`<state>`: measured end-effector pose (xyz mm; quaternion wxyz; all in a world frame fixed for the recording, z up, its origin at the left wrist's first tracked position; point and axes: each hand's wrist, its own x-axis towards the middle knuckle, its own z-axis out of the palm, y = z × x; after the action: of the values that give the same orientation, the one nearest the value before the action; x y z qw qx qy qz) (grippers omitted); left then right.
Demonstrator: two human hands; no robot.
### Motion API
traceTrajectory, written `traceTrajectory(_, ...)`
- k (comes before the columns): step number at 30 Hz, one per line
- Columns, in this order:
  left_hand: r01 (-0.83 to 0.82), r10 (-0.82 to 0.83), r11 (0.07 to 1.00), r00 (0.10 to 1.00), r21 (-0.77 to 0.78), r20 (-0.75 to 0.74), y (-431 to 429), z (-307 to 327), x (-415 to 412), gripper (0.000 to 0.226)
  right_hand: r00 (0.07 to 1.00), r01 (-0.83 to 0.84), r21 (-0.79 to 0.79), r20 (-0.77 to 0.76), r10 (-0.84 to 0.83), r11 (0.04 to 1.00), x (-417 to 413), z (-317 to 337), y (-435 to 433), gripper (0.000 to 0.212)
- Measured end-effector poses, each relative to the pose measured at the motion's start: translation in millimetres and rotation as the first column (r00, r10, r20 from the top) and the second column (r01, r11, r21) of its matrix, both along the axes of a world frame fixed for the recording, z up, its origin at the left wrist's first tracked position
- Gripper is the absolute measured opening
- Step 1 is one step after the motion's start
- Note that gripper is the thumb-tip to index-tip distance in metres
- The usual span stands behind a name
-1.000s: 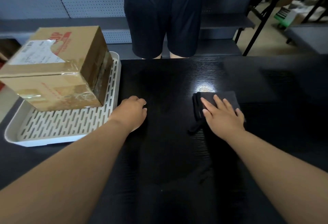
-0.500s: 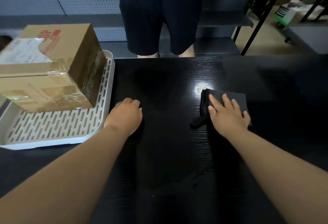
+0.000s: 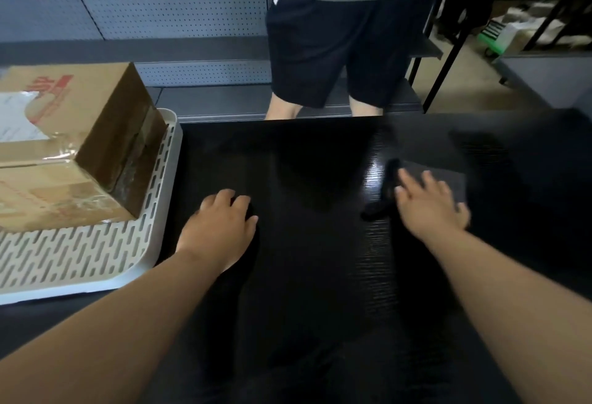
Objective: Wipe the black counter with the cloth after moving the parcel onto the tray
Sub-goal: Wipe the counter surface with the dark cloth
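Right hand (image 3: 431,208) flat, grip wide, on cloth (image 3: 448,179) (long axis left-right); left hand (image 3: 221,227) loosely curled on counter (image 3: 304,163).

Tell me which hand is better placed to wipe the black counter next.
Right. The right hand lies flat on the cloth, fingers spread, pressing it to the counter. The left hand rests on bare counter beside the tray, apart from the cloth. The parcel already sits on the tray.
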<state>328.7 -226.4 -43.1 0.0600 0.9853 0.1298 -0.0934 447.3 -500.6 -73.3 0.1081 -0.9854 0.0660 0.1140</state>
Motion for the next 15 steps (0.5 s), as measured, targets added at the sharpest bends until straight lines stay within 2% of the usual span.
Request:
traceTrajectory(2, 0.023, -0.023, 0.999, 1.0, -0.025, -0.003, -7.5, 3.2, 8.4, 0.051, 0.983, 0.155, 0.014, -0.102, -0.153, 0.988, 19.7, 4.9, -6.3, 0.049)
traceTrajectory(4, 0.046, -0.046, 0.998, 0.999, -0.039, -0.007, -15.4, 3.5, 18.0, 0.05, 0.971, 0.205, 0.023, -0.132, -0.2, 0.979, 29.1, 6.0, 15.8, 0.049)
traceTrajectory(5, 0.057, -0.058, 0.997, 0.998, -0.049, -0.008, -19.0, 3.1, 22.5, 0.049, 0.984, 0.144, 0.023, -0.107, -0.141, 0.989, 29.2, 5.3, 35.2, 0.049)
traceTrajectory(7, 0.072, -0.073, 0.994, 0.997, -0.077, -0.009, -26.8, 1.5, 32.1, 0.048, 0.993, -0.108, 0.045, -0.045, 0.11, 0.993, 22.1, 3.4, 80.9, 0.048)
traceTrajectory(10, 0.089, -0.09, 0.993, 0.996, -0.078, -0.003, -36.4, -1.9, 45.3, 0.047, 0.89, -0.447, 0.075, -0.059, 0.451, 0.891, 15.9, 4.6, 131.8, 0.048)
traceTrajectory(13, 0.101, -0.101, 0.993, 0.995, -0.061, 0.007, -42.6, -3.6, 57.4, 0.047, 0.811, -0.574, 0.053, -0.101, 0.577, 0.817, 39.2, 8.7, 127.1, 0.048)
traceTrajectory(15, 0.102, -0.101, 0.993, 0.995, -0.058, 0.016, -47.3, -4.2, 64.6, 0.046, 0.819, -0.56, 0.052, -0.114, 0.562, 0.827, 61.2, 8.0, 105.6, 0.048)
